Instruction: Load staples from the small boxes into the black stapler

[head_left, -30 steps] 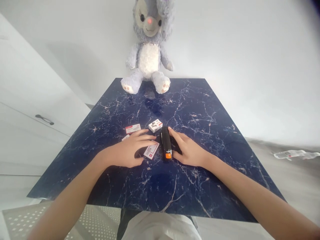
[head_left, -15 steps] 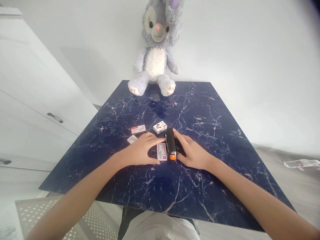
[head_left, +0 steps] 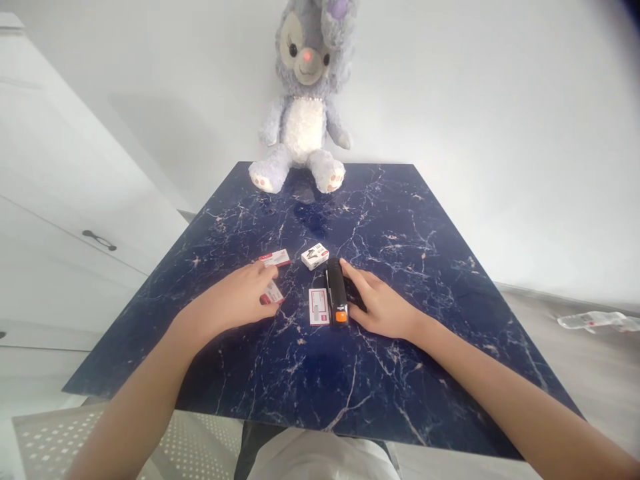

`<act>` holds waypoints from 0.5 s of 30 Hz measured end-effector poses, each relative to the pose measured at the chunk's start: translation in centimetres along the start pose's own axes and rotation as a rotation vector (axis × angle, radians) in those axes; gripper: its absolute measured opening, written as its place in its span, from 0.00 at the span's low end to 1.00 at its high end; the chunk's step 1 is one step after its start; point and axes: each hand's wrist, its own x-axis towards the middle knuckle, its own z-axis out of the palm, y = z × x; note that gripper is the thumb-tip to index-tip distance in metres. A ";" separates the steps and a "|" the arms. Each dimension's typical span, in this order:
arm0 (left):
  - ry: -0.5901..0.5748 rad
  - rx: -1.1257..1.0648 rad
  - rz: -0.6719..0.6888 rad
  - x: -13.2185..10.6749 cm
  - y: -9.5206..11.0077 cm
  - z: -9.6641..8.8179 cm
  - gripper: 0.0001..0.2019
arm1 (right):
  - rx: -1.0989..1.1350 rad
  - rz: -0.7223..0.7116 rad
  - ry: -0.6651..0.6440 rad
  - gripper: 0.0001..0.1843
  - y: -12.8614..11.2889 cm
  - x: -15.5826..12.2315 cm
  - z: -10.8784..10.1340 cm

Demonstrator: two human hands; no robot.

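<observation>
Lying lengthwise on the table (head_left: 425, 267), orange end near, the stapler (head_left: 336, 299) has the right hand (head_left: 383, 308) flat against its right side, fingers loose and open. A white box (head_left: 319, 307) lies just left. Further left, the left hand (head_left: 235, 301) curls over a red box (head_left: 273, 292) — pinching it, apparently. The far boxes (head_left: 315, 255) lie just beyond.

Body parts in view: two arms and part of the torso.

1. Left forearm (head_left: 150, 387): bare along its whole visible length, from the near left edge up to the wrist.
2. Left grip (head_left: 235, 303): bare.
3. Right forearm (head_left: 500, 393): bare from the near right edge up to the wrist.
4. Right grip (head_left: 383, 307): bare.
5. Torso: white garment (head_left: 323, 457) at near centre, plain cloth with soft folds.
6. Dark garment (head_left: 246, 443): a narrow strip left of the white one; its kind cannot be told.
</observation>
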 end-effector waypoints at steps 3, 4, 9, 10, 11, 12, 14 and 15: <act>-0.014 -0.145 0.087 0.4 1.8 -0.5 0.19 | 0.004 -0.013 0.006 0.48 0.1 0.0 0.1; -0.004 -0.191 0.117 0.6 2.5 -0.5 0.19 | 0.006 -0.014 0.009 0.48 0.1 0.0 0.1; 0.025 -0.313 0.257 1.4 5.0 1.2 0.22 | 0.018 -0.010 0.018 0.48 0.0 0.0 0.1; 0.029 -0.321 0.274 1.5 5.2 1.7 0.24 | 0.021 -0.011 0.022 0.47 0.0 -0.1 0.1; 0.030 -0.323 0.288 1.6 5.2 2.1 0.27 | 0.024 -0.015 0.026 0.47 -0.1 -0.1 0.1; 0.032 -0.320 0.300 1.6 5.2 2.4 0.32 | 0.025 -0.018 0.029 0.47 -0.1 -0.1 0.1; 0.036 -0.303 0.306 1.6 4.9 2.6 0.41 | 0.027 -0.025 0.035 0.47 0.0 0.0 0.1; 0.036 -0.291 0.298 1.6 4.7 2.7 0.45 | 0.028 -0.029 0.035 0.48 0.0 0.0 0.1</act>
